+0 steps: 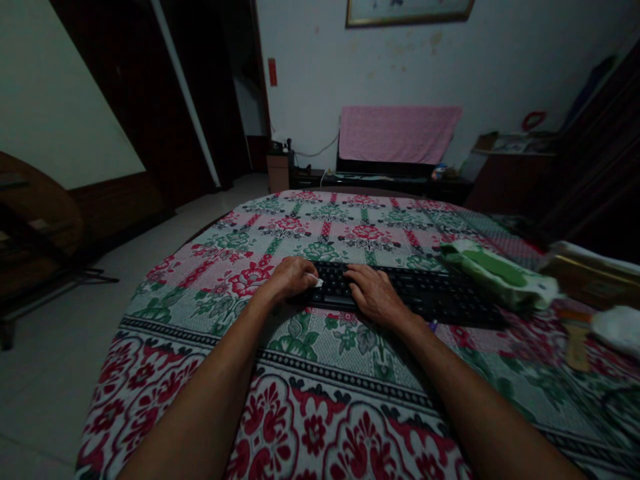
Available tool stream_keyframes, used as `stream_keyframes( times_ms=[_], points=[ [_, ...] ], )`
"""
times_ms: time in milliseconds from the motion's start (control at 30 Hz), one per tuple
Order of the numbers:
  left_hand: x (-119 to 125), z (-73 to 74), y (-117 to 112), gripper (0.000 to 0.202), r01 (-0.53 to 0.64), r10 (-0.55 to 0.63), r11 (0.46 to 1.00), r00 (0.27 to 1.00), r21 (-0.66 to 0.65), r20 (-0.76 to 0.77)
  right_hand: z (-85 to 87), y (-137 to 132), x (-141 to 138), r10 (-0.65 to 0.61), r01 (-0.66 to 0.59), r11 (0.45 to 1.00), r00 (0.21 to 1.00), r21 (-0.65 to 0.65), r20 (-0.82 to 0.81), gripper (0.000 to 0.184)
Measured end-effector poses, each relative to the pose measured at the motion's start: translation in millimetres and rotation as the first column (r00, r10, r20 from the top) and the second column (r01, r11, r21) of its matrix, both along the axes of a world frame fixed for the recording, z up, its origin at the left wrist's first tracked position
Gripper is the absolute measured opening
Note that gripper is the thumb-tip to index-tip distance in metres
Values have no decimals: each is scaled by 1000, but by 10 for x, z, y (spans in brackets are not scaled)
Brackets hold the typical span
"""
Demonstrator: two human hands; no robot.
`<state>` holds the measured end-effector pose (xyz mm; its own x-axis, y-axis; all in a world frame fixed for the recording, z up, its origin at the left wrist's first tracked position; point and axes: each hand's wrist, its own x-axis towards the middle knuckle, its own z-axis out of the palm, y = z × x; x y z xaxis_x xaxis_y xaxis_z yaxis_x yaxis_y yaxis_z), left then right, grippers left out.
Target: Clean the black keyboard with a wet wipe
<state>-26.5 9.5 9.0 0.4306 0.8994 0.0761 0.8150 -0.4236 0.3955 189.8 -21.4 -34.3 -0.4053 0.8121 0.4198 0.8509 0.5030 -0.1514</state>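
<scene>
The black keyboard (433, 288) lay on the patterned tablecloth (345, 367), directly before the person. The left hand (294, 276), at the keyboard's left end, was pinched on a small white piece (319, 283) (seemingly tissue, though dim light obscured it). The right hand (375, 293) rested palm-down on the keys, fingers loosely extended. A green-and-white packet (495, 268) lay near the keyboard's right end.

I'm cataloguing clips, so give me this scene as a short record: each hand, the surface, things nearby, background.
Left hand: pinches a white scrap at the left end of the black keyboard
Right hand: laid on the black keyboard
Surface: flowered tablecloth
Toward the right: green-and-white packet, brush
Background: pink cloth near the wall
</scene>
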Motion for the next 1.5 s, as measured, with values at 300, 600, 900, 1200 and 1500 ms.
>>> stream_keyframes(
  times_ms=[300, 600, 900, 1200, 1500],
  points=[
    [23, 13, -15, 18, 51, -54, 994, 998, -93, -25, 6, -9, 1, 8, -8, 1000, 1000, 0, -3, 31],
    [-18, 10, 4, 20, 35, -37, 998, 998, -46, -42, 9, -5, 3, 8, -8, 1000, 1000, 3, -12, 30],
    [58, -13, -38, 20, 38, -37, 998, 999, 42, -28, -12, -2, 2, 7, -7, 1000, 1000, 10, -11, 30],
    [165, -81, -42, 21, 38, -33, 997, 997, 68, -74, -9, 7, 2, 10, -10, 1000, 1000, 10, -16, 30],
    [184, -76, -60, 22, 47, -41, 994, 997, 99, -63, -5, 1, 5, 10, -10, 1000, 1000, 15, -7, 31]
  ],
)
